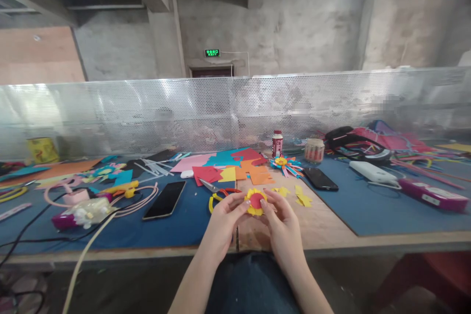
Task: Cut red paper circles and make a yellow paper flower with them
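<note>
Between my two hands is a paper flower (pixel 256 200) with yellow petals and a round red centre. My left hand (pixel 227 218) grips its left edge, thumb on the front near the red disc. On the other side my right hand (pixel 282 216) pinches the right edge the same way. Fingers behind the flower are partly hidden. Just beyond my left hand lie scissors (pixel 214 191) with red and yellow handles, blades pointing away to the left. Yellow paper pieces (pixel 303 197) rest on the bare wood past my right hand.
A dark phone (pixel 165 199) lies left, another phone (pixel 320 178) right. Coloured paper sheets (pixel 235 162), a multicoloured paper flower (pixel 286 165), a small bottle (pixel 277 144) and a jar (pixel 314 150) stand farther back. A glue gun (pixel 123 188), cables and a purple power strip (pixel 433 194) flank the area.
</note>
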Available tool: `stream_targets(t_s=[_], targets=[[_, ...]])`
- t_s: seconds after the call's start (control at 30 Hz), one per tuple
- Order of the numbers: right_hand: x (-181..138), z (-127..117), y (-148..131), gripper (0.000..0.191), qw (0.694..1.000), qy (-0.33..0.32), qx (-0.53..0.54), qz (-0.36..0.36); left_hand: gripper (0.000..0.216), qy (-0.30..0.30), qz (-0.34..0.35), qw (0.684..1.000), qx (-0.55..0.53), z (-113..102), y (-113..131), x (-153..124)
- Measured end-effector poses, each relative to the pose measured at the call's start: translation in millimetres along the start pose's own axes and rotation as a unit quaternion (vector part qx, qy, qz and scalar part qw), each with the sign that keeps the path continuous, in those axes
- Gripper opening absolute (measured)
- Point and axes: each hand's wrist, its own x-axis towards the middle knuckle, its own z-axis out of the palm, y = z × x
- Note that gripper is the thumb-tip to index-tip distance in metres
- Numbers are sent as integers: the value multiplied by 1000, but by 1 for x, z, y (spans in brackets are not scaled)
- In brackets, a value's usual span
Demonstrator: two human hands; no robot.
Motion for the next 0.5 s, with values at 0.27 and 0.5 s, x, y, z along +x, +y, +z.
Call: stream_targets(t_s=[0.27, 0.5], targets=[[1, 1, 2, 32, 1000, -7, -23, 1, 30, 13, -2, 1000, -6, -3, -2, 1], [0, 3, -3, 35, 999, 28, -40, 17, 38, 0, -17, 999, 43, -6, -2, 1]])
